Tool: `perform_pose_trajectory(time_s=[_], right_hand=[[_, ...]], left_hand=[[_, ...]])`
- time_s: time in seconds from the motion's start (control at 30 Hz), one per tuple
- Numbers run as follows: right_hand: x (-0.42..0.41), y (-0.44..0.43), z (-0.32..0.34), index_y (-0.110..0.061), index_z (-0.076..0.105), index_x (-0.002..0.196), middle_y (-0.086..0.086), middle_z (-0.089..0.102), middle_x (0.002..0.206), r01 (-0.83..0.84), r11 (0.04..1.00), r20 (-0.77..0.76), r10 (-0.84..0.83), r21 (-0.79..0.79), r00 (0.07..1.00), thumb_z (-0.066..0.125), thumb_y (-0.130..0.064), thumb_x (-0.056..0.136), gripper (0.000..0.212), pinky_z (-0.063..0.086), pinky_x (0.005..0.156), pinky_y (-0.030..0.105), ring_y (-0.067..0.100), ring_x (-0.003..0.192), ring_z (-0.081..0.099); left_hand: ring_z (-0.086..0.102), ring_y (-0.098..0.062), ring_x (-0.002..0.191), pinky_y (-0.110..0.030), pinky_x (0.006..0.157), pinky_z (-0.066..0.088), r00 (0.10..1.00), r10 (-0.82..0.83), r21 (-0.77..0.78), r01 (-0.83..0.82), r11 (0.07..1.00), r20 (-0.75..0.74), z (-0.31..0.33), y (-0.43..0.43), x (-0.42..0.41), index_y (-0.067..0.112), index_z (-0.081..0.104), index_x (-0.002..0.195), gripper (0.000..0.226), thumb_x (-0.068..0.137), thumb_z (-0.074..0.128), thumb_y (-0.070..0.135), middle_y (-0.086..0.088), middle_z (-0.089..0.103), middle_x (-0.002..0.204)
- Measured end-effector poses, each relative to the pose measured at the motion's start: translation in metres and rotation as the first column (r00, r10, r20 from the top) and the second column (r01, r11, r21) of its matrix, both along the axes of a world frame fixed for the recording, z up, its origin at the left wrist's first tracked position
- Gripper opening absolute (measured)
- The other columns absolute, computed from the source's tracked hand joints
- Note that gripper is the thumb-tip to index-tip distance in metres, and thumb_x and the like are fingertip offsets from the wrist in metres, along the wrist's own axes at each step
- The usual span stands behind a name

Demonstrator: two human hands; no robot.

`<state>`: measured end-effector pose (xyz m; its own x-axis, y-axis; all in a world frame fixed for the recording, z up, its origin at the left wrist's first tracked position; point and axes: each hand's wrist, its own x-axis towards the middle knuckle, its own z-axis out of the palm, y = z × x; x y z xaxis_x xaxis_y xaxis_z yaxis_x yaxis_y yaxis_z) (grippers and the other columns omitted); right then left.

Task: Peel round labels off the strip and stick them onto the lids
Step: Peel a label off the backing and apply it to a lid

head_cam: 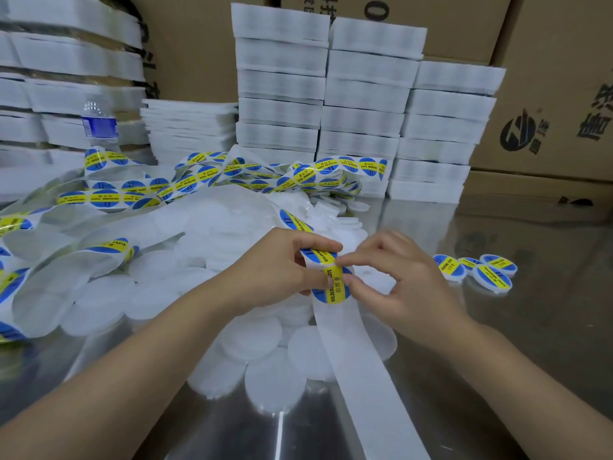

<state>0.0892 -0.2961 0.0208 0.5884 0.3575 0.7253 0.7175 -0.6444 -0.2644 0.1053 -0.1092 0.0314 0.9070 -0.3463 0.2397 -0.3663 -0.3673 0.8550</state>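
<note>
A long white backing strip (361, 370) carrying round blue-and-yellow labels runs from the tangle at the back down toward me. My left hand (282, 267) grips the strip where it bends, thumb on top. My right hand (394, 277) pinches the edge of a round label (333, 288) that sits on the strip just below the bend. A heap of plain white round lids (258, 343) lies under and around both hands. Several lids with labels on them (477, 268) lie to the right of my right hand.
Loose coils of the label strip (232, 177) are strewn across the shiny metal table (497, 376) at left and centre back. Stacks of white wrapped packs (365, 104) and cardboard boxes (557, 94) stand behind. A water bottle (98, 121) stands at back left.
</note>
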Motion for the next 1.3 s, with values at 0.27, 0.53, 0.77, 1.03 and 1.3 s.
perform_pose_trajectory(time_s=[0.27, 0.53, 0.77, 1.03, 1.3], right_hand=[[-0.002, 0.001, 0.001, -0.017, 0.076, 0.085, 0.000, 0.061, 0.077, 0.011, 1.000, 0.020, -0.011, -0.012, 1.000, 0.069, -0.020, 0.074, 0.014, 0.037, 0.067, 0.017, 0.011, 0.077, 0.049], [-0.005, 0.002, 0.003, -0.013, 0.074, 0.079, 0.002, 0.061, 0.078, -0.016, 0.999, -0.087, 0.020, 0.047, 0.996, 0.075, -0.005, 0.075, 0.009, 0.038, 0.067, 0.018, 0.018, 0.077, 0.053], [-0.010, 0.003, 0.008, -0.012, 0.070, 0.070, -0.001, 0.062, 0.074, -0.103, 0.989, -0.240, 0.126, 0.106, 0.963, 0.075, -0.003, 0.074, 0.011, 0.042, 0.072, 0.025, 0.016, 0.076, 0.053], [-0.013, 0.003, 0.010, -0.025, 0.069, 0.066, -0.008, 0.057, 0.070, -0.186, 0.975, -0.519, 0.222, 0.121, 0.825, 0.074, -0.008, 0.072, 0.018, 0.041, 0.069, 0.016, 0.004, 0.066, 0.049], [-0.004, -0.006, 0.016, -0.020, 0.067, 0.057, 0.007, 0.052, 0.063, -0.225, 0.770, -0.591, 0.611, 0.597, 0.527, 0.064, -0.022, 0.055, 0.004, 0.044, 0.061, 0.016, 0.015, 0.062, 0.050]], left_hand=[[0.055, 0.003, 0.045, -0.011, 0.051, 0.046, 0.999, -0.028, 0.008, 0.028, 1.000, -0.027, -0.001, 0.001, 0.001, 0.030, 0.067, 0.104, 0.038, 0.077, 0.075, 0.005, 0.015, 0.057, 0.043], [0.058, -0.016, 0.065, -0.025, 0.057, 0.053, 0.995, -0.094, -0.111, 0.095, 0.989, 0.014, -0.002, -0.002, 0.000, 0.052, 0.060, 0.108, 0.052, 0.077, 0.076, 0.014, -0.003, 0.062, 0.072], [0.068, -0.007, 0.071, -0.021, 0.049, 0.051, 0.979, 0.201, -0.447, -0.170, 0.878, 0.022, 0.006, -0.001, 0.002, 0.067, 0.035, 0.122, 0.057, 0.090, 0.062, 0.029, 0.010, 0.067, 0.113], [0.067, -0.018, 0.103, -0.038, 0.080, 0.056, 0.812, 0.566, -0.585, -0.531, 0.613, -0.144, 0.003, 0.018, 0.021, 0.046, 0.029, 0.142, 0.078, 0.088, 0.043, -0.008, 0.005, 0.054, 0.135], [0.072, -0.013, 0.074, -0.033, 0.063, 0.056, 0.806, 0.512, -0.637, -0.568, 0.521, -0.299, 0.008, 0.032, 0.024, 0.036, 0.052, 0.124, 0.064, 0.086, 0.033, -0.012, 0.001, 0.069, 0.104]])
